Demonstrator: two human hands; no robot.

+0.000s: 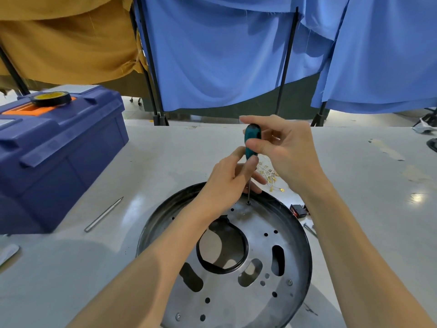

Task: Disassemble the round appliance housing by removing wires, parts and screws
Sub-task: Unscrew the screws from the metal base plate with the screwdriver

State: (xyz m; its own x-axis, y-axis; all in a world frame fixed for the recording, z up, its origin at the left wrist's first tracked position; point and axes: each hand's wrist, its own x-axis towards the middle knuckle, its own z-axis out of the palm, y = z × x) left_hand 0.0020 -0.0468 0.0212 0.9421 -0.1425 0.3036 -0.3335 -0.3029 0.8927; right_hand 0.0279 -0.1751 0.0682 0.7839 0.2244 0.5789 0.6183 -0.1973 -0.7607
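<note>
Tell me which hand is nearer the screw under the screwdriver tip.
Left. The left hand pinches the screwdriver just above the screw; the right hand grips its handle, higher up.

Left hand [224,183], right hand [287,150] around screwdriver [252,140], tip on housing screw [248,203].

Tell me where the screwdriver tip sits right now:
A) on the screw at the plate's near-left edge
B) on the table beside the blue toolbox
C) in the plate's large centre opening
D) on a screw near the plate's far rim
D: the right hand and left hand hold the green-handled screwdriver upright, its shaft ending on a screw near the far rim of the metal plate.
</note>
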